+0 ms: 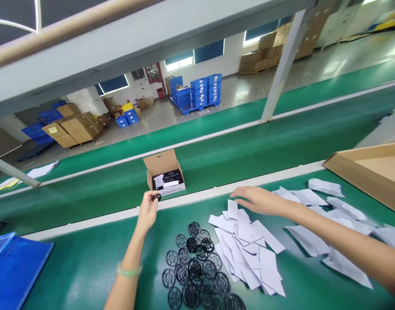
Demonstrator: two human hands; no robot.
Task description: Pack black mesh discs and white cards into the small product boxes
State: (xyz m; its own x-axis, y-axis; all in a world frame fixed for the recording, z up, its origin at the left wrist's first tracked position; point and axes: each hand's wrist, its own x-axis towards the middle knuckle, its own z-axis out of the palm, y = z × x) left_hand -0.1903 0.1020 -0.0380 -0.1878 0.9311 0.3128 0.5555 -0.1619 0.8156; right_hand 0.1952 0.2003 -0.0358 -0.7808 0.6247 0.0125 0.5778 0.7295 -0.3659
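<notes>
My left hand [147,210], with a pale green bangle on its wrist, is closed on a small black round part [157,196]. It is at the near side of an open cardboard box [174,190], which holds black items and white paper. My right hand [254,199] is open above the far end of a loose pile of white paper slips [245,245], fingers stretched to the left. I cannot tell if its fingertips touch a slip. Between my arms lies a heap of black spoked discs [195,269].
White packets [313,241] lie under and around my right forearm. A cardboard tray [362,181] stands at the right, a blue bin [26,271] at the left. A white rail [197,199] divides the green table from the belt; a grey post [283,64] rises beyond.
</notes>
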